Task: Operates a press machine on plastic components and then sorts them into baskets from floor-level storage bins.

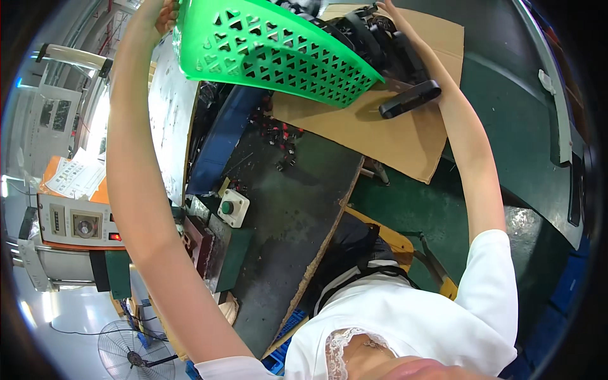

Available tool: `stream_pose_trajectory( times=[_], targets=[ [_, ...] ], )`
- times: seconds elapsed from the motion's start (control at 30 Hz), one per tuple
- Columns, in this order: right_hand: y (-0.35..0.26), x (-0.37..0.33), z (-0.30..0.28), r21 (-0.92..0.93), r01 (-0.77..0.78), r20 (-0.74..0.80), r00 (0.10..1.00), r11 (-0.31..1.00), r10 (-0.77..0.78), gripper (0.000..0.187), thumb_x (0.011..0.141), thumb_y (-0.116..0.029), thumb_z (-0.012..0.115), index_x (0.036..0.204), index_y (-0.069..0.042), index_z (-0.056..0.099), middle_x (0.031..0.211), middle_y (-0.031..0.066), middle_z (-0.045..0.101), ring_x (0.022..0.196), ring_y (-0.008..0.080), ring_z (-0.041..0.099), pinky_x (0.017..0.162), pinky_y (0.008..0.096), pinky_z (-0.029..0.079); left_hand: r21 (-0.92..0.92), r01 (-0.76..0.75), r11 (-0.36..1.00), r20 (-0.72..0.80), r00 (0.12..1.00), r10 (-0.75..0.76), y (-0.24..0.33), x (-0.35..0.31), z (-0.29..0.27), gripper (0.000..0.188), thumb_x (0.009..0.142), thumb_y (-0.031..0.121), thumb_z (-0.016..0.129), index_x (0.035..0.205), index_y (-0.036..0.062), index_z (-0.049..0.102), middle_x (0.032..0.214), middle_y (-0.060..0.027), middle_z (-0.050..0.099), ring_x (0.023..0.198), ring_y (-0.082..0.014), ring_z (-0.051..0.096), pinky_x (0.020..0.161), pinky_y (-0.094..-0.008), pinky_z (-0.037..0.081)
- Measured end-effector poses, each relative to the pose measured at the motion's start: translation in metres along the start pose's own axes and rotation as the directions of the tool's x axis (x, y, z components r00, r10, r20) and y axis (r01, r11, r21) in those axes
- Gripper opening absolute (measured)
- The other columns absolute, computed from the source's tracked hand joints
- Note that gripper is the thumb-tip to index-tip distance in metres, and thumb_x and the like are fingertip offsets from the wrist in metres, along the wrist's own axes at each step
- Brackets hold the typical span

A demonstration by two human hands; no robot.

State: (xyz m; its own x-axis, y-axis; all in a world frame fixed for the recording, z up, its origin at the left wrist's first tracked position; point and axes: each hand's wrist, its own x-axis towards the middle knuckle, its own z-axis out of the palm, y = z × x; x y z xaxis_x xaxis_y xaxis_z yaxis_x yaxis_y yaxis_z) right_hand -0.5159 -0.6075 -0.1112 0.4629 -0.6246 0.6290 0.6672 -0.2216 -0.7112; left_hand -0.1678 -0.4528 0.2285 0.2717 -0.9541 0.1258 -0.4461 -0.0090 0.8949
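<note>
A green plastic basket with heart-shaped holes is raised and tilted over a cardboard sheet. My left hand has its fingers curled at the basket's left end. Black plastic parts crowd the basket's right side and stick out past its rim. One long black part is outside the basket, beside my right forearm; whether it touches the cardboard I cannot tell. My right hand is by the black parts at the top edge, mostly cut off, so its grip is hidden.
A dark workbench holds small black and red pieces and a green push-button box. Left of it stand a blue bin, a control box and a fan. A green table is on the right.
</note>
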Motion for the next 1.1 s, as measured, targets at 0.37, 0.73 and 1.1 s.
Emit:
stream_pose_trajectory(
  times=[0.37,0.73,1.1],
  targets=[
    [0.010,0.019,0.021,-0.569,0.027,-0.419,0.850,0.822,-0.318,0.028,0.087,-0.022,0.049,0.096,0.002,0.062,0.080,0.0122,0.065,0.072,0.0220,0.061,0.060,0.0296,0.046,-0.389,0.437,0.811,0.895,0.389,0.220,-0.004,0.016,-0.044,0.012,0.079,0.022,0.057,0.079,0.0102,0.060,0.055,0.0061,0.045,0.042,-0.0057,0.034,0.040,-0.0206,0.026],
    [-0.029,0.104,0.016,-0.961,-0.226,-0.262,0.931,0.161,-0.255,0.031,0.081,-0.028,0.056,0.090,0.001,0.064,0.081,0.0188,0.063,0.077,0.0328,0.062,0.070,0.0372,0.047,0.107,-0.212,0.971,-0.135,0.965,0.226,0.015,-0.061,0.011,0.015,0.078,0.025,0.060,0.078,0.0102,0.060,0.055,0.0038,0.045,0.042,-0.0062,0.036,0.040,-0.0196,0.028],
    [0.046,0.228,0.063,-0.947,0.007,-0.129,0.906,-0.320,0.402,0.056,0.086,-0.054,0.042,0.133,-0.024,0.035,0.134,0.0115,0.039,0.126,0.0292,0.033,0.099,0.0475,0.034,0.278,-0.175,0.944,0.016,0.984,0.178,0.007,-0.052,-0.001,0.034,0.075,0.044,0.064,0.068,0.0101,0.060,0.052,0.0054,0.046,0.041,-0.0019,0.033,0.038,-0.0174,0.023]
  ],
)
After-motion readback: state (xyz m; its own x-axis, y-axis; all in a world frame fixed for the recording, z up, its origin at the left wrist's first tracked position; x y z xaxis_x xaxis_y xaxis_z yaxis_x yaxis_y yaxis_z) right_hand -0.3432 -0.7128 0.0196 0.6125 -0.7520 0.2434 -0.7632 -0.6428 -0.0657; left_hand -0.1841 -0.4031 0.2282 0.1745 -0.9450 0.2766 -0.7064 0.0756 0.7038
